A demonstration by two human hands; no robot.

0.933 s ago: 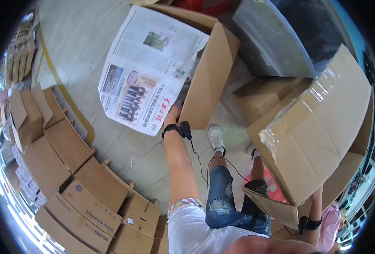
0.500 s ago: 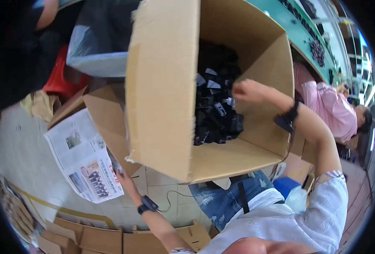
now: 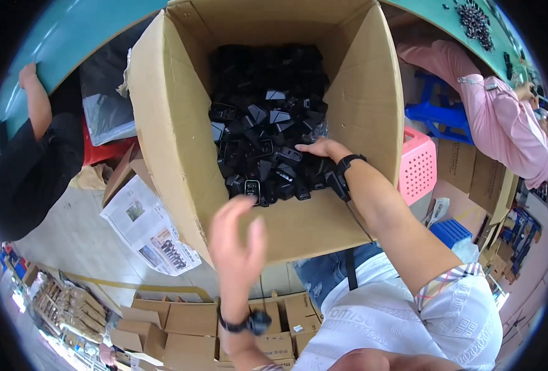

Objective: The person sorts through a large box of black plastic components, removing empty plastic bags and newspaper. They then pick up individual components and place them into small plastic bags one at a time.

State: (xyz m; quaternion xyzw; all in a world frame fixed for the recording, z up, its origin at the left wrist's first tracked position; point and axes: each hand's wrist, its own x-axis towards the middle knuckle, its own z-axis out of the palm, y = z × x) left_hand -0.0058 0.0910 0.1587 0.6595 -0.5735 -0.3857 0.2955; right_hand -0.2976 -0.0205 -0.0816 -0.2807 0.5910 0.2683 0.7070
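A large cardboard box (image 3: 169, 123) stands tilted before me, its opening facing me. Inside lies a heap of black plastic parts (image 3: 267, 123), some with shiny faces. My right hand (image 3: 321, 147) reaches in at the heap's right side, a finger stretched out against a black part (image 3: 290, 154); its other fingers are partly hidden. Blurred by motion, my left hand (image 3: 237, 238) is raised at the box's near left edge, fingers apart and nothing in them. Each wrist wears a dark strap with a small device.
A newspaper sheet (image 3: 147, 222) hangs by a smaller carton at the left. Flattened and folded cartons (image 3: 190, 321) lie below. One person in black sits at left, another in pink at right. A pink plastic stool (image 3: 419, 166) and a blue stool (image 3: 437, 108) stand at right.
My left hand has left the newspaper and come up to the box's near edge. My right hand has moved down onto the black parts. The view has turned, showing more of the box's inside.
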